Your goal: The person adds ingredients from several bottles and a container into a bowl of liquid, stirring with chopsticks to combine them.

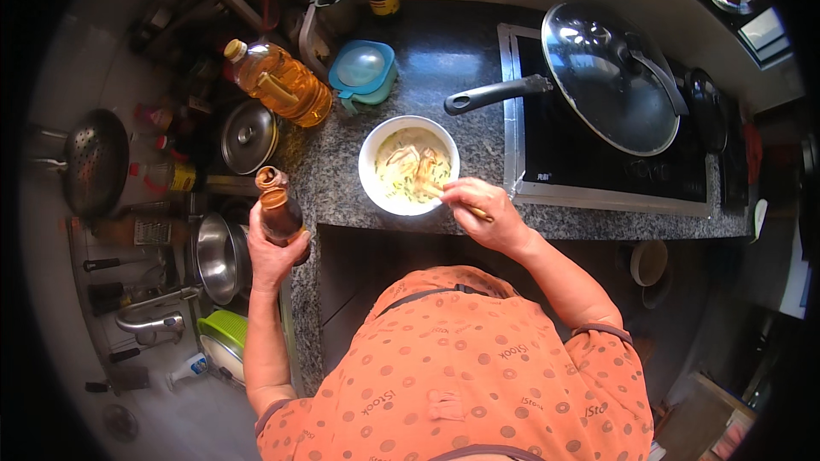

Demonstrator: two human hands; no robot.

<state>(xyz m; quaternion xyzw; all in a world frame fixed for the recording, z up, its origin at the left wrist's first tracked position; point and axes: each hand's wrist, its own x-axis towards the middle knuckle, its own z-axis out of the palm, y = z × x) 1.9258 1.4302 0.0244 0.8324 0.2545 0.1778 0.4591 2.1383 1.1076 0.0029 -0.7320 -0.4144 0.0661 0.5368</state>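
My left hand (272, 250) grips a dark glass bottle (282, 216) upright at the counter's left part; its flip cap is up and the mouth uncovered. Between the thumb and fingers of my right hand (480, 211) is a slim utensil with a yellowish handle (479, 213), its far end down in a white bowl (363, 166). Pale liquid with green bits and brownish pieces (410, 163) fills much of the bowl. Whether the utensil is a spoon or chopsticks cannot be told, as its lower part is hidden.
A lidded frying pan (612, 77) rests on the cooktop (532, 166), handle towards the bowl. Behind the bowl stand a teal-lidded container (363, 70) and a large oil bottle (282, 86). A metal pot lid (250, 136) and a steel basin (218, 258) are at left.
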